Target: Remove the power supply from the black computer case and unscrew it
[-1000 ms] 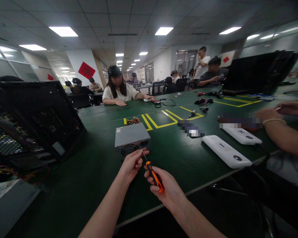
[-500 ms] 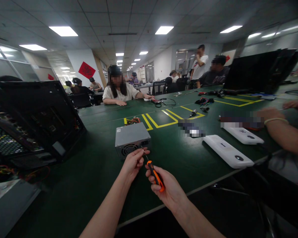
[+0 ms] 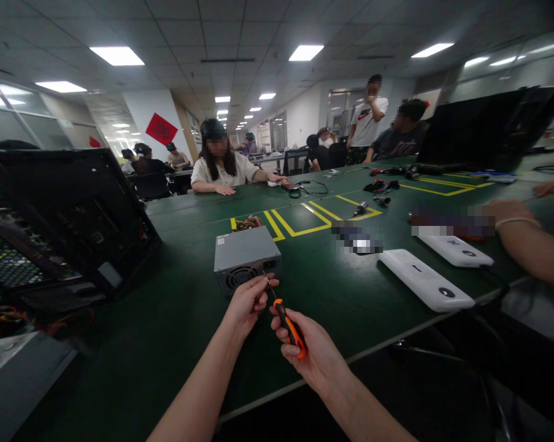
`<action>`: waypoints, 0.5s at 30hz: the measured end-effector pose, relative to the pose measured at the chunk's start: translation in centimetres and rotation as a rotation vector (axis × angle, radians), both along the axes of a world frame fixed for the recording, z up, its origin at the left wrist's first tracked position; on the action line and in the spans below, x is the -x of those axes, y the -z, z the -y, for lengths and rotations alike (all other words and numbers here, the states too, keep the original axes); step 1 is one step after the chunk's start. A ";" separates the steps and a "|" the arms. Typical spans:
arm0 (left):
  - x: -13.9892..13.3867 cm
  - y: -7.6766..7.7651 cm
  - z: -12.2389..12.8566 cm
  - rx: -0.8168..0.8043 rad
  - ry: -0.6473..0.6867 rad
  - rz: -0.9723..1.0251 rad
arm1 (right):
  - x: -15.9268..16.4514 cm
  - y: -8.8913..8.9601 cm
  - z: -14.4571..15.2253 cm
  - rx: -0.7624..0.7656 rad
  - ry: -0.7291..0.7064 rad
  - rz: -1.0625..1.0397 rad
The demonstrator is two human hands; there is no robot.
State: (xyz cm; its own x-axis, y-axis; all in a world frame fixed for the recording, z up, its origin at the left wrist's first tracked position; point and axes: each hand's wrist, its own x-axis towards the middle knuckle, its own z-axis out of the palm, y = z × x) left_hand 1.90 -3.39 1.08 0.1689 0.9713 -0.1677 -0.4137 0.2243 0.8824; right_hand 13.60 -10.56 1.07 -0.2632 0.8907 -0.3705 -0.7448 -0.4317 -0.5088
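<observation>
A grey computer power supply [image 3: 246, 245] lies on the green table, its fan grille and socket side facing me. My right hand [image 3: 307, 344] is closed round the orange and black handle of a screwdriver [image 3: 289, 328]. The thin shaft points up and away, toward the socket side of the power supply. At that shaft, near its tip, my left hand [image 3: 249, 301] is pinched closed, just in front of the fan grille. Whether a screw sits at the tip is hidden by my fingers. Coloured cables [image 3: 248, 223] bunch behind the power supply.
An open black computer case [image 3: 74, 227] stands at left, with a grey metal box [image 3: 23, 380] nearer me. White devices [image 3: 426, 282] lie at right, beside another person's arm [image 3: 529, 236]. Monitors [image 3: 474, 132] stand far right. Across the table [image 3: 175, 344] sits a person [image 3: 224, 166].
My hands, the screwdriver and the power supply keep almost the same positions. The view tilts very slightly, and the standing person in the background looks a little higher.
</observation>
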 end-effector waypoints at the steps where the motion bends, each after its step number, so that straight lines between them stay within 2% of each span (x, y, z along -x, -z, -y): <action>1: 0.0 0.0 0.0 0.002 0.002 -0.002 | 0.0 0.0 0.0 0.002 -0.002 -0.001; 15: 0.4 -0.1 -0.4 0.015 -0.042 0.037 | 0.0 -0.2 -0.1 0.005 -0.019 -0.023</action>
